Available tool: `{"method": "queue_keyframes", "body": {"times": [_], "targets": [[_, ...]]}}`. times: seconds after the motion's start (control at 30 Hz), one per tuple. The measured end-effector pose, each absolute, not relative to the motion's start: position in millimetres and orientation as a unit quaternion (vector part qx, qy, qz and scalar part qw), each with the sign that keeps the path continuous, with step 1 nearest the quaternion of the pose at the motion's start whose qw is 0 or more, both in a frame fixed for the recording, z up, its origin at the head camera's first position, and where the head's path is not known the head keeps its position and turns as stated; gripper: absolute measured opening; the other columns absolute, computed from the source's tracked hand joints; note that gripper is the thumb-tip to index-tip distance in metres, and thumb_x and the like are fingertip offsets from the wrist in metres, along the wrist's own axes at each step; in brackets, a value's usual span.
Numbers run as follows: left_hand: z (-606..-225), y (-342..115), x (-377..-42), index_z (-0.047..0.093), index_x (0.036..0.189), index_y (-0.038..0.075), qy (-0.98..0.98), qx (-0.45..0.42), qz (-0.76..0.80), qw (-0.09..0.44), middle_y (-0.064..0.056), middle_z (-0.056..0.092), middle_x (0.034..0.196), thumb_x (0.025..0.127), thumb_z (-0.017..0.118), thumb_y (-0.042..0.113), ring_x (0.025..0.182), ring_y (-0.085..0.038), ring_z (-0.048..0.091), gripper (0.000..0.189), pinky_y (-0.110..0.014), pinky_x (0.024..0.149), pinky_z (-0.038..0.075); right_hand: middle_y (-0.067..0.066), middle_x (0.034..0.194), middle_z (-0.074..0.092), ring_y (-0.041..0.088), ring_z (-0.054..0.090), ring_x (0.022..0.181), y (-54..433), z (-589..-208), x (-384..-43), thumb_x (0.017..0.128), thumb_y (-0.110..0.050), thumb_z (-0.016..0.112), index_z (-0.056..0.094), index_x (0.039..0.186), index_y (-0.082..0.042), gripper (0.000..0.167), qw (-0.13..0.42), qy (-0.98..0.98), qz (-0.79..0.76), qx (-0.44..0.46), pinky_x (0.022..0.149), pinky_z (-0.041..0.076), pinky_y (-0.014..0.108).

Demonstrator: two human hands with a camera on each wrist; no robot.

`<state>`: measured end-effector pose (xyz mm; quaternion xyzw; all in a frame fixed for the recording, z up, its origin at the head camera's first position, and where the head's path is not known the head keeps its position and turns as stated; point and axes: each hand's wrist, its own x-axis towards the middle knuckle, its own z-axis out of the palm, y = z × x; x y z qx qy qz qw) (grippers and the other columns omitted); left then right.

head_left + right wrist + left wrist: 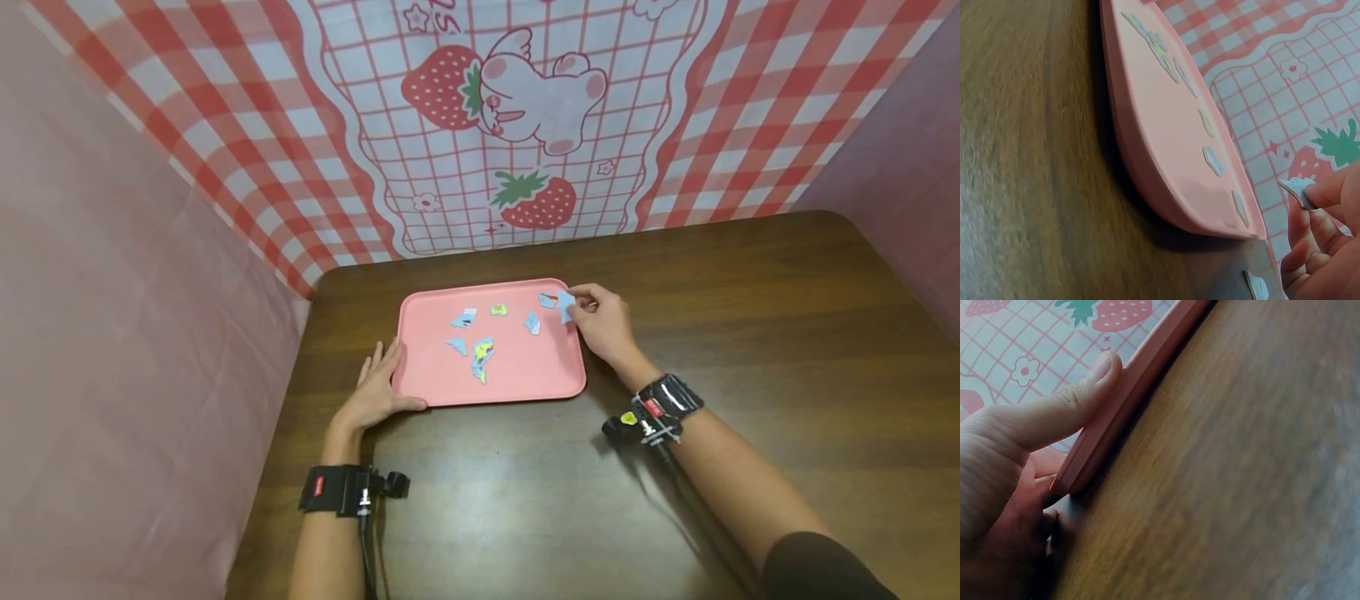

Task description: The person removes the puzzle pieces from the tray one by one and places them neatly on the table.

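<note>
A pink tray (517,379) lies on the table with several flat, irregular puzzle pieces on it. Thumb and fingers of my right hand (603,325) pinch a light-blue puzzle piece (566,308) over the tray's right edge; the right wrist view shows this piece (1299,189) raised and tilted. Close to it is a blue piece with a red mark (548,301). My left hand (371,396) rests against the tray's near left corner. Its straight thumb (1079,400) lies along the rim in the left wrist view, and the other fingers extend by the left side, partly hidden.
On the tray lie a yellow-and-blue cluster (482,358), a yellow piece (498,309) and other blue ones. Another piece (1257,286) is off the tray, below the right hand. A yellow piece (628,417) shows beside the right wrist camera. A checked strawberry cloth (525,100) hangs behind.
</note>
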<state>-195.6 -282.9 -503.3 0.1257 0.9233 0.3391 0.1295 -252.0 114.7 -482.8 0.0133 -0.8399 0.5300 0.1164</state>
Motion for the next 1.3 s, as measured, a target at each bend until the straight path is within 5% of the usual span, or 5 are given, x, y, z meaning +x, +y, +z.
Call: {"method": "queue_keyframes", "body": {"times": [0.57,1.3], "targets": [[-501,-282,-195,0.012,0.160,0.000,0.924,0.126,0.340,0.126,-0.014,0.006,0.168,0.074,0.088,0.048,0.153,-0.034,-0.012,0.125,-0.052,0.120,-0.009,0.015,0.090,0.068,0.005,0.059,0.070,135,-485,-258,0.090,-0.003,0.068,0.072,0.113,0.002,0.024,0.116,-0.849,0.515,-0.020,0.062,0.044,0.015],[-503,-282,-197,0.012,0.160,0.000,0.924,0.125,0.339,0.129,-0.014,0.006,0.168,0.074,0.087,0.051,0.153,-0.034,-0.012,0.125,-0.051,0.120,-0.010,0.017,0.093,0.070,0.016,0.058,0.078,164,-490,-262,0.091,-0.005,0.066,0.072,0.114,0.001,0.025,0.109,-0.871,0.474,-0.064,0.072,0.043,0.027]]}}
